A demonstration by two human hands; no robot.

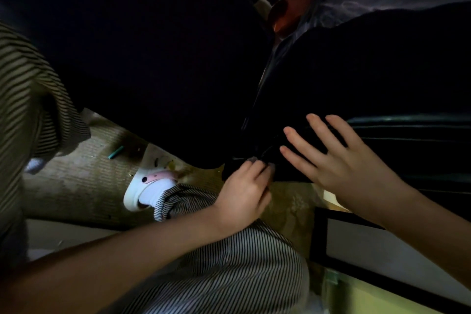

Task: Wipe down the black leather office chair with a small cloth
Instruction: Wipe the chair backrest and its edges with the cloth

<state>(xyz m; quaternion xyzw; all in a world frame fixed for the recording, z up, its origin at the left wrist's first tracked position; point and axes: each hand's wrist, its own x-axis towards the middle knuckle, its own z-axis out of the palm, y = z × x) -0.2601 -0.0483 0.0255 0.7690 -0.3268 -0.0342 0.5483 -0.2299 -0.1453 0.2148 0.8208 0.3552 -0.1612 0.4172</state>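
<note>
Your right hand (341, 163), fingers (305, 142) spread flat, is steadying the black leather chair (356, 79) while your left hand (243, 192) is pinching what seems the small cloth (251, 160) against its lower edge.

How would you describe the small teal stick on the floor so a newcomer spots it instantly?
Start at the big black chair filling the upper left, then drop to the beige carpet beneath its lower edge. There, up and left of the white shoe, lies a short teal stick, the only green-blue thing there.
</note>
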